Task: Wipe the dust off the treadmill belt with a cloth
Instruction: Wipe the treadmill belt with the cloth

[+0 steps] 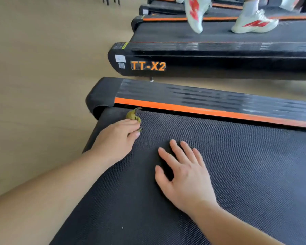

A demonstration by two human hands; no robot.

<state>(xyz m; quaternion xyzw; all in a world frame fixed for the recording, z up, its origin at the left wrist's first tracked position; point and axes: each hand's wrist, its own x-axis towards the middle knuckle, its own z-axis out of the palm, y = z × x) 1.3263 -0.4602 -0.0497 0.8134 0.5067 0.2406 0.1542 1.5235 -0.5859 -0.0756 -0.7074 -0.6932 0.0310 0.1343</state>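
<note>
The green cloth [133, 116] is bunched up small, so it may miss dust or snag in the gap under the orange stripe [201, 110]. The left hand [119, 137] grips it on the treadmill belt [237, 165], right beside that stripe. The right hand [184, 175] lies flat, fingers spread, farther from it.

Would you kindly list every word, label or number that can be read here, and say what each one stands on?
"TT-X2": orange letters on the side of the next treadmill.
White sticker and code label beside them: too small to read.
Yellow-green label on its top corner: blurred.
Pale tag on a farther treadmill: unreadable.
Shoes: red marks, no words.
</note>
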